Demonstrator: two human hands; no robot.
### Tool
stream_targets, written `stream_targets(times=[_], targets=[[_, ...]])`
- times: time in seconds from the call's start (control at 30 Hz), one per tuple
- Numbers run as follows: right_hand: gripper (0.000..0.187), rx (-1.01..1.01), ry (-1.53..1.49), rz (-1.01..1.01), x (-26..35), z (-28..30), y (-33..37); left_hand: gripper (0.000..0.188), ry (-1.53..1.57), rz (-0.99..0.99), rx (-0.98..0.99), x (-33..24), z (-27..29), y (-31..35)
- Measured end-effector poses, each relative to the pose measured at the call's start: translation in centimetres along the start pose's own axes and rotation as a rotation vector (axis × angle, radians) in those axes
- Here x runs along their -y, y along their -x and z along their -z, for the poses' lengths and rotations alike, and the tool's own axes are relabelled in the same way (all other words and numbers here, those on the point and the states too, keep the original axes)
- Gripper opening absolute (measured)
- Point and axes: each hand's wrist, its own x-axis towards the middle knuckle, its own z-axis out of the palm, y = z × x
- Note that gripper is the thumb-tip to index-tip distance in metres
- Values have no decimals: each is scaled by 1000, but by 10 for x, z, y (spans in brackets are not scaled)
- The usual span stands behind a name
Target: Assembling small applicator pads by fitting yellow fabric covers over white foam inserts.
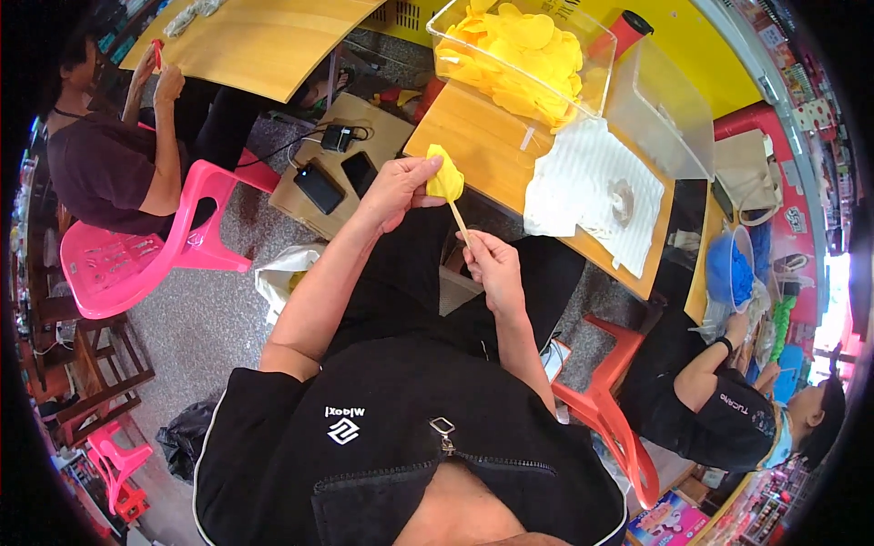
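Observation:
My left hand [401, 193] is closed in a pinch on a yellow petal-shaped piece [446, 177], thin and slightly crumpled. That piece is at the upper end of a thin, pale wooden stick [460, 218]; whether it is fastened there I cannot tell. Lower down, the fingers of my right hand [496, 270] are closed round the stick's other end. Both hands are above my lap, in front of the wooden table [473, 123]. On that table a clear plastic bin [596, 100] holds a heap of yellow rounded pieces [523, 50].
A white paper towel [583, 168] with a small clear round object lies on the table. Phones [319, 187] and a charger rest on cardboard at left. One person [118, 164] works beside a pink chair [137, 246]; another [719, 391] sits at right near a blue container [728, 268].

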Motion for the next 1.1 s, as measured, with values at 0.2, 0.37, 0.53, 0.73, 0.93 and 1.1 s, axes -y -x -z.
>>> stream_targets(times=[0.2, 0.37, 0.53, 0.73, 0.93, 1.1], targets=[[20, -40, -165, -23, -11, -2, -7, 34, 91, 54, 19, 11, -7, -2], [17, -99, 74, 61, -8, -1, -11, 30, 218, 3, -9, 2, 4, -2], [16, -77, 92, 104, -15, 0, -19, 26, 198, -108, -132, 23, 4, -15], [19, -86, -371, -46, -40, -17, -22, 24, 302, -195, -231, 32, -10, -21], [24, -72, -93, -37, -32, -6, -23, 23, 325, -161, -219, 29, -8, -18], [24, -108, -207, -45, -31, -2, -24, 24, 179, -143, -163, 37, -2, -19]])
